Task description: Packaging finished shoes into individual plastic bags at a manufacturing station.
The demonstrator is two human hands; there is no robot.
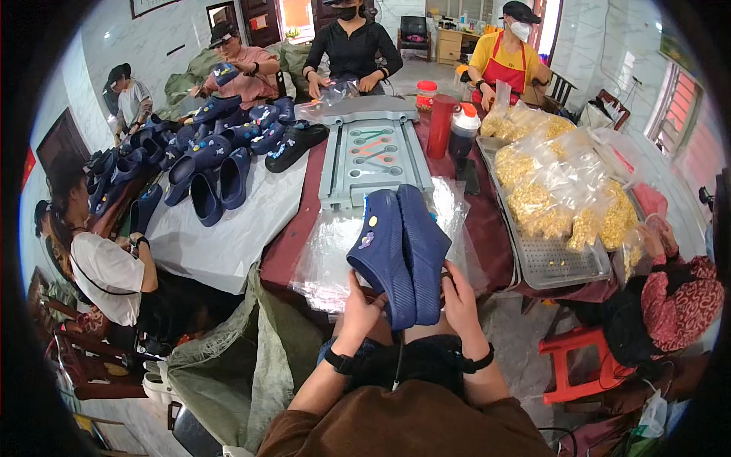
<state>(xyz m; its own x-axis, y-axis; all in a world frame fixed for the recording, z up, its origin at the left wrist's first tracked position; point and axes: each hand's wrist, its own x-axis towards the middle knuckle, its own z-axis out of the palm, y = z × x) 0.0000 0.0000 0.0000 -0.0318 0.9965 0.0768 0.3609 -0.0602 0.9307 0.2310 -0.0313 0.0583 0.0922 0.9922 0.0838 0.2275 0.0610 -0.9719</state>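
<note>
A pair of navy blue clogs (390,251) stands on edge between my two hands, pressed together, just over the near edge of the table. Small charms in yellow and purple show on the left clog. My left hand (365,303) grips the left clog low on its side, and its fingers are partly hidden by the shoe. On the other side my right hand (459,293) is closed around the right clog. Clear plastic bags (324,263) lie flat on the table beneath and beside the clogs. Beyond them rests a grey plastic folding panel (373,156).
Many navy clogs (205,175) are heaped on the left table. Bags of yellow pieces (556,190) fill a metal tray (567,273) at right. A red cup (440,129) and a dark bottle (463,131) stand nearby. A green sack (266,358) hangs at left. Several people work around the tables.
</note>
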